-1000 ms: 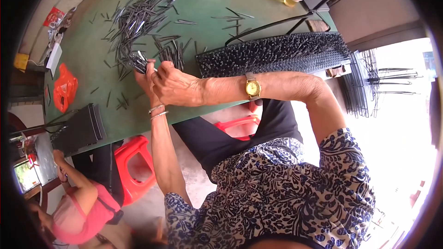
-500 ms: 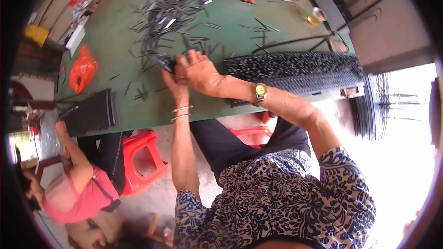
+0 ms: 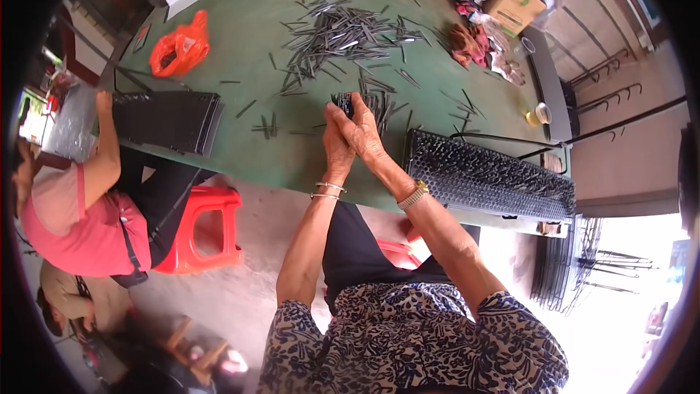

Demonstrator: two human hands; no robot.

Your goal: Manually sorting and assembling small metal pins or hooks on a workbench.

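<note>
Close together over the green table (image 3: 255,153), both my hands are closed around a small bundle of thin dark strips (image 3: 343,104). The wrist with bracelets leads to my left hand (image 3: 335,147), which holds the bundle from the left and below. My right hand (image 3: 362,131), on the watch side, presses against it from the right. The strips' ends show above my fingers; the rest is hidden in the palms. More loose dark strips (image 3: 378,106) lie just beyond my hands. A large heap of strips (image 3: 346,33) spreads farther back.
To the right lies a long black rack with a honeycomb-like front (image 3: 496,175). A cup of yellowish liquid (image 3: 539,114), crumpled cloths (image 3: 467,44) and a cardboard box (image 3: 514,7) stand beyond. At left are a red plastic bag (image 3: 182,45), dark panels (image 3: 164,120) and a seated co-worker (image 3: 84,211).
The view has shifted, so the table appears more to the right and lower. My right hand, earlier flat with spread fingers beside the bundle, now closes around it with my left.
</note>
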